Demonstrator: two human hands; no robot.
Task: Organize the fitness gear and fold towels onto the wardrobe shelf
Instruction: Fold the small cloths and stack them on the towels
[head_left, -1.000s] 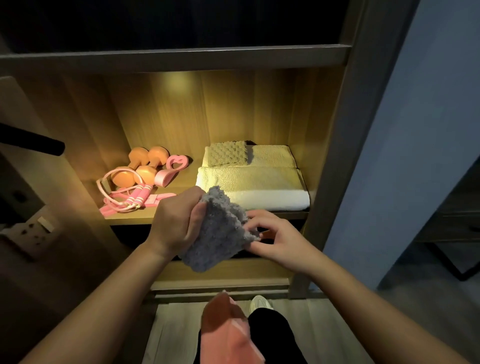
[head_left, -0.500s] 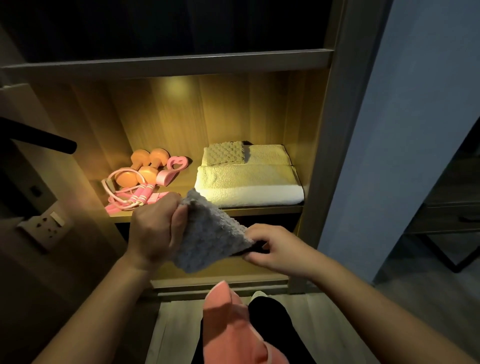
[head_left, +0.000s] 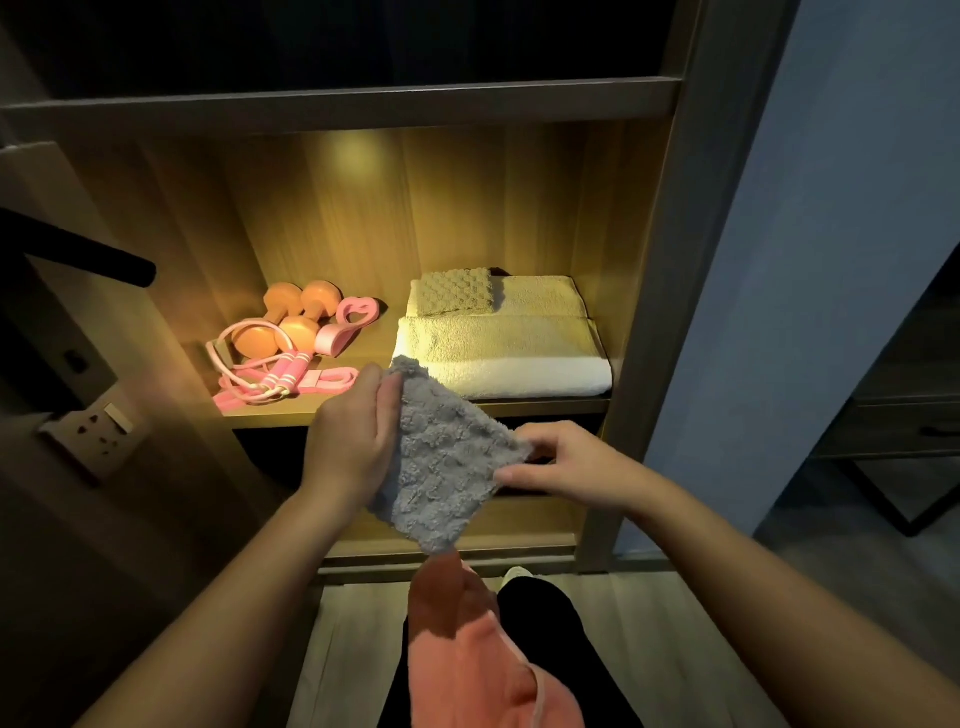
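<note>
"Grey cloth (head_left: 447, 462), item one. Location?"
"In the air, just near of the shelf (head_left: 270, 418) edge, spread between both hands. One corner hangs down toward a pink towel (head_left: 467, 649) draped lower down (over the person's leg, as far as I can tell)."
"Left hand (head_left: 353, 436)?"
"Fingers curled round the cloth's left edge, with the top corner poking out above them."
"Right hand (head_left: 566, 462)?"
"Pinching the right corner between thumb and fingertips, the other fingers loosely bent."
"Shelf, left half?"
"Two orange dumbbells (head_left: 291, 322) at the far side, side by side. A pink heart-shaped grip (head_left: 345, 325) just right of them. A pink rope (head_left: 283, 371) coiled nearer, its loop lying over one dumbbell, handles together. A flat pink band (head_left: 332, 376) at the near edge, partly under the rope."
"Right half?"
"A folded white towel (head_left: 509, 353), filling that side from near to far. A small cream cloth (head_left: 454, 291), knobbly and folded, sits on its far left corner."
"Outside the wardrobe?"
"A wall socket (head_left: 96, 423), far left, in shadow."
</note>
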